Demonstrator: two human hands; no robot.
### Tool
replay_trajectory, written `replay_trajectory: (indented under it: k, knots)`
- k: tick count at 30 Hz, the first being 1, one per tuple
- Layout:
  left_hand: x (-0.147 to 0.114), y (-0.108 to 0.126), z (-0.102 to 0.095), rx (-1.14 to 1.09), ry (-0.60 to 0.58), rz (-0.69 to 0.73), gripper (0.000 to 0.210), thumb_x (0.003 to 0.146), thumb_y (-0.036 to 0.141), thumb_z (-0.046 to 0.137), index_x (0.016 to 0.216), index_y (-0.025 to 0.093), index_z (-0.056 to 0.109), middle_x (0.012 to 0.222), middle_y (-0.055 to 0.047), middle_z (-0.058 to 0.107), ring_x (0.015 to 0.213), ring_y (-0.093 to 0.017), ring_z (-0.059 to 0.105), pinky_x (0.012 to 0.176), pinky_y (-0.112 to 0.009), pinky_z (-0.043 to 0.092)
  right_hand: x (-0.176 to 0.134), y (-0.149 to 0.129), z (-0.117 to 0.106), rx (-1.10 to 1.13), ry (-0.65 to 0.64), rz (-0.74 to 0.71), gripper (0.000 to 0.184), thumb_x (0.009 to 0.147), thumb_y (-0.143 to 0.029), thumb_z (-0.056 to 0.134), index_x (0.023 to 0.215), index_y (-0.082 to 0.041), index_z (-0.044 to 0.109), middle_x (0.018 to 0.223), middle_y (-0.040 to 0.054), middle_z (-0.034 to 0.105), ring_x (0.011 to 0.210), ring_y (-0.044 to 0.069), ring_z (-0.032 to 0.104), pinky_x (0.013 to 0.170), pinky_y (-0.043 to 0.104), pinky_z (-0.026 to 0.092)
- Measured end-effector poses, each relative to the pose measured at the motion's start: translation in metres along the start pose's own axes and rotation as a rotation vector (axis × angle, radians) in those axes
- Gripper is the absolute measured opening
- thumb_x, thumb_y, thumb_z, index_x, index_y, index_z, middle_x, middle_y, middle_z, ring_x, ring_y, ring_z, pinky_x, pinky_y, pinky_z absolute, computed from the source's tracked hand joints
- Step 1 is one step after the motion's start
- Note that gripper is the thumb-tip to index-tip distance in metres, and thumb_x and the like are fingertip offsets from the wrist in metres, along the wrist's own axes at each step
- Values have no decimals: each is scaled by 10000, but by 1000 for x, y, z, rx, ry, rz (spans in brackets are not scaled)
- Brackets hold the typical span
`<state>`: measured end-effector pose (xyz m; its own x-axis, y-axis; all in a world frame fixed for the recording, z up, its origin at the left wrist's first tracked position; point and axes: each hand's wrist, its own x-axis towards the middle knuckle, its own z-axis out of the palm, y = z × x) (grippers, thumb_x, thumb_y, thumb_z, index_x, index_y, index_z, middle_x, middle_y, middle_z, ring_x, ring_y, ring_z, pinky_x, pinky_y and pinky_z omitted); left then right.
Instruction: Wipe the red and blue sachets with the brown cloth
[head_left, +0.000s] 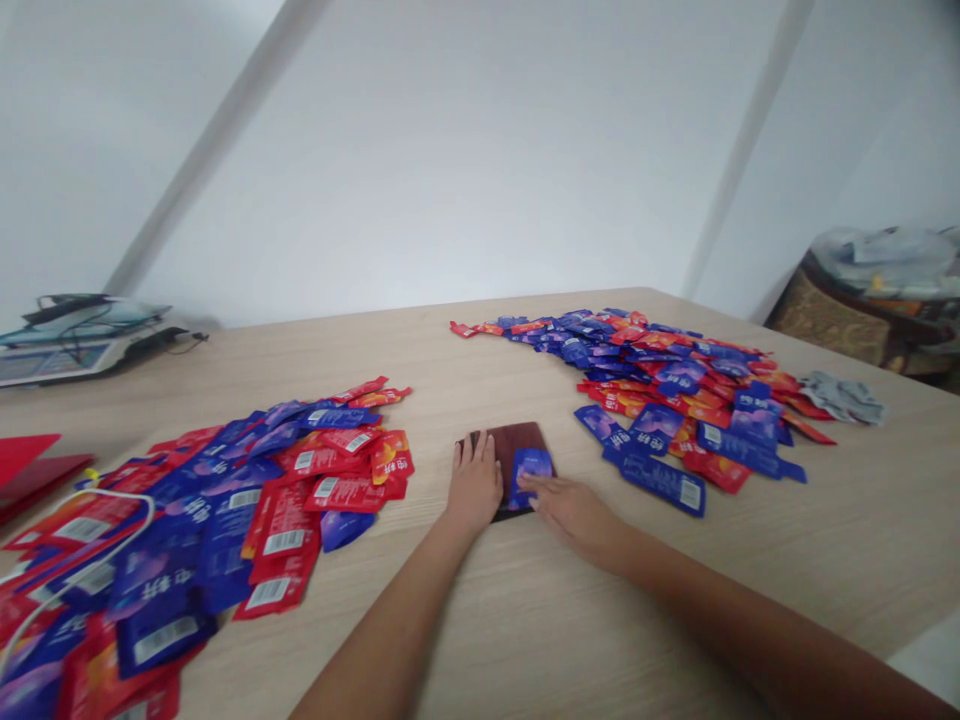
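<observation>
A dark brown rectangular board [501, 440] lies flat on the table in front of me. My left hand [475, 482] rests on its left part, palm down with the fingers stretched out. On the board's right part is a blue sachet [532, 462] with a purple print. My right hand [574, 512] has come in from the right, and its fingers are closed at the sachet's lower right edge. The thumb's exact place is hard to make out.
Red and blue sachets lie heaped on the left [217, 515] and in another pile [660, 375] back right. A grey glove-like cloth [844, 397] touches that pile. At the far left are a scale [79, 345], red folders [34, 465] and a white cord [124, 494]. A white wall [480, 150] stands behind.
</observation>
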<state>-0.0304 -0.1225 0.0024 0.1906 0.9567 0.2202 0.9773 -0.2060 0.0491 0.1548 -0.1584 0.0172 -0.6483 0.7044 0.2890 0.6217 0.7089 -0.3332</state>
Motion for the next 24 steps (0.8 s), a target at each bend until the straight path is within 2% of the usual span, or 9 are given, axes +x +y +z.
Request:
replay_trajectory:
  k: [1,3,6,8,10,12,15,18,24]
  knots:
    - [0,0,0,-3,5,-3,489,920,260,266,1372,99,363,1467,-77,316,1348,-290,255,1107,-452,205,-2,-3,-7,38,-4,47,361,956,-282,279,1002,-146,610,967,101,679,899,177,627,817,297,458]
    - [-1,0,0,-7,15,-5,491,919,265,271,1372,101,364,1465,-77,320,1346,-291,261,1104,-457,209,1,-7,-23,123,66,162,372,960,-350,275,856,-172,584,730,39,653,669,146,602,658,251,443]
    - [-3,0,-1,-9,26,7,492,921,269,263,1374,104,361,1465,-79,321,1348,-284,256,1102,-461,212,25,-2,-42,212,278,281,361,954,-379,279,786,-189,536,665,2,593,611,130,542,584,229,388]
    - [-4,-1,-2,-11,28,23,495,923,271,255,1379,106,353,1465,-80,320,1352,-279,249,1102,-463,212,48,7,-45,219,308,301,342,944,-364,296,783,-191,543,686,2,594,632,135,537,592,232,386]
    - [-4,-2,-2,-8,26,32,502,918,262,261,1388,105,334,1465,-86,319,1356,-277,240,1101,-462,213,67,16,-37,156,252,296,309,934,-340,318,865,-185,577,785,31,634,727,154,567,670,252,414]
    - [-4,-3,-2,2,27,32,511,907,247,278,1396,103,318,1469,-93,311,1358,-280,233,1100,-463,212,77,19,-19,21,218,300,322,927,-322,332,1070,-157,568,994,100,648,929,191,573,815,300,416]
    - [-4,-4,1,23,16,34,527,890,234,306,1401,107,308,1475,-95,296,1359,-290,228,1095,-470,211,73,13,16,-170,184,283,463,930,-320,301,1311,-90,427,1298,179,504,1216,239,435,996,376,324]
    - [-4,-4,2,27,-1,44,526,887,246,311,1396,111,323,1472,-87,306,1356,-306,228,1092,-478,212,63,6,41,-241,101,238,511,936,-315,241,1351,-59,392,1413,179,373,1323,254,307,1064,402,246]
    - [-4,-2,4,35,15,41,499,913,267,255,1372,108,365,1469,-90,312,1357,-300,226,1097,-486,191,82,39,41,-324,48,267,505,926,-302,245,1362,-90,385,1468,154,270,1367,254,201,1092,476,142]
